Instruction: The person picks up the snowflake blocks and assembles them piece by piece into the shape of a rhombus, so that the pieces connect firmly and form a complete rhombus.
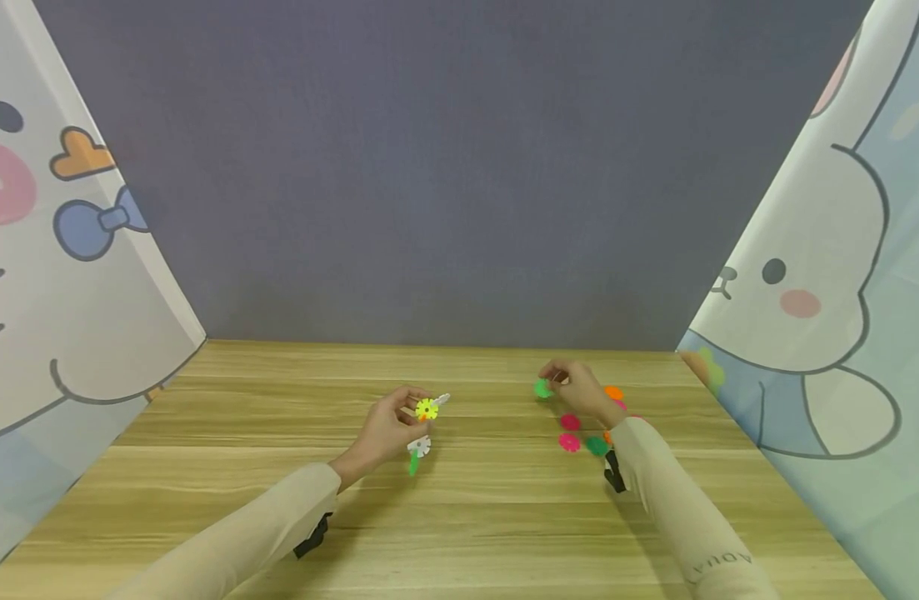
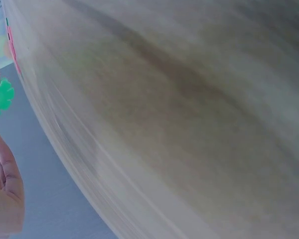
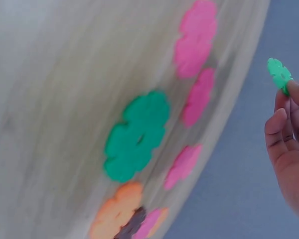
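On the left side of the table, my left hand pinches a joined group of notched plastic discs. A yellow disc faces up, with a white disc edge-on beside it; lower down hang another white disc and a green disc. A bit of orange shows between them, mostly hidden by the fingers. The left wrist view catches only the green disc and part of the hand at its edge. My right hand holds a single light green disc between thumb and fingertips, raised above the table.
Loose discs lie under and around the right forearm: pink discs, a dark green disc and orange discs, some partly covered by the sleeve. A grey panel stands behind the wooden table, with cartoon-printed sheets on both sides.
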The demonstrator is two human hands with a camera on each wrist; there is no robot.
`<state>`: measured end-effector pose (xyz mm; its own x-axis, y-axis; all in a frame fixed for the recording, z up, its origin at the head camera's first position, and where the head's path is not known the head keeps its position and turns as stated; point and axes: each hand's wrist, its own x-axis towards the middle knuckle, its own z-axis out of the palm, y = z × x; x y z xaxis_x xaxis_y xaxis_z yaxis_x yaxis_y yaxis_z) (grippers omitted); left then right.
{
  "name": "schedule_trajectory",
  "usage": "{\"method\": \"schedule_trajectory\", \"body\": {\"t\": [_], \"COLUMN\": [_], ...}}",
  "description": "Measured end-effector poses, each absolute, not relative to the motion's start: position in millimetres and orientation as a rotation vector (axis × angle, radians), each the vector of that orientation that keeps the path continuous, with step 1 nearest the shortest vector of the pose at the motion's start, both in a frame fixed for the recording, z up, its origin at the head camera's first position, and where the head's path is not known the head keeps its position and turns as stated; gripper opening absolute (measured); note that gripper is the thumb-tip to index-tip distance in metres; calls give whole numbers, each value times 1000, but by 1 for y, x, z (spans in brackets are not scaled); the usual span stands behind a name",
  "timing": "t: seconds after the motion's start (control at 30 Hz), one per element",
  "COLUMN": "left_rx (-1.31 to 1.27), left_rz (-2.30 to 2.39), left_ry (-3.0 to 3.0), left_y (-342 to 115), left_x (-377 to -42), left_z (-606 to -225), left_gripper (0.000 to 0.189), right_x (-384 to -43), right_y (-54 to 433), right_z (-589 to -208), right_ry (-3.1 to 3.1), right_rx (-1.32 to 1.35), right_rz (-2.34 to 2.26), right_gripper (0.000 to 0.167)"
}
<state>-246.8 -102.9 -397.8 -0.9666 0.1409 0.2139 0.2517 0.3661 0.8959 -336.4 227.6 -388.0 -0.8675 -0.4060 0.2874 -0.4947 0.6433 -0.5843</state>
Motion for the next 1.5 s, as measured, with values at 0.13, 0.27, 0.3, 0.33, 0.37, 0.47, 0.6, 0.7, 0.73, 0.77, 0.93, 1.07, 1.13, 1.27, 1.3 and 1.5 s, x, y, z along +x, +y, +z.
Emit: {"method": "schedule_trajectory", "body": {"t": [0.13, 0.27, 0.3, 0.33, 0.37, 0.47, 0.6, 0.7, 0.73, 0.77, 0.93, 1.07, 1.13, 1.27, 1.3, 1.5], "left_rx": [-355, -353, -355, -357, -360, -377, -406, -414, -412, -410, -407, -409, -405, -415, -417, -440], "left_rz": [-1674, -1661, -1656, -1652, -1650, -1649, -1661, -1661, -1660, -1662, -1669, -1665, -1663, -1660, -1664, -1663], "left_ry": [-2511, -2507, -2506, -2505, -2502, -2495, -2485, -2489, -2491, -2492, -2494, -2510, -2516, -2516, -2515, -2502], "left_y": [-102, -100, -99, -99, -99, -98, -97, -96, -96, -95, -92, -90, -90, -90, -90, -92], "left_x": [-247, -246, -246, -246, -246, -246, -248, -248, -247, -247, -234, -224, -222, -220, -221, -237], "left_z": [-397, -395, -395, -395, -395, -395, -396, -397, -396, -395, -379, -365, -362, -360, -360, -383], "left_gripper": [37, 37, 37, 37, 37, 37, 38, 38, 38, 38, 36, 35, 35, 35, 35, 37], "right_x": [-333, -326, -325, -323, -321, -313, -298, -287, -285, -283, -280, -279, -277, -274, -274, -289], "right_y": [220, 209, 206, 202, 198, 185, 165, 152, 148, 145, 132, 125, 122, 117, 116, 116], "right_z": [-382, -374, -371, -369, -367, -359, -342, -331, -329, -328, -326, -324, -323, -321, -321, -338], "right_ry": [-2718, -2719, -2716, -2715, -2715, -2714, -2677, -2650, -2649, -2648, -2634, -2610, -2603, -2587, -2583, -2556], "right_rx": [760, 767, 770, 771, 767, 771, 829, 871, 878, 882, 908, 952, 977, 1023, 1034, 1097], "right_rz": [1093, 1197, 1222, 1240, 1255, 1285, 1346, 1404, 1420, 1435, 1501, 1518, 1513, 1506, 1500, 1460], "right_gripper": [17, 18, 18, 18, 18, 17, 17, 17, 17, 17, 18, 18, 18, 17, 16, 13]}}
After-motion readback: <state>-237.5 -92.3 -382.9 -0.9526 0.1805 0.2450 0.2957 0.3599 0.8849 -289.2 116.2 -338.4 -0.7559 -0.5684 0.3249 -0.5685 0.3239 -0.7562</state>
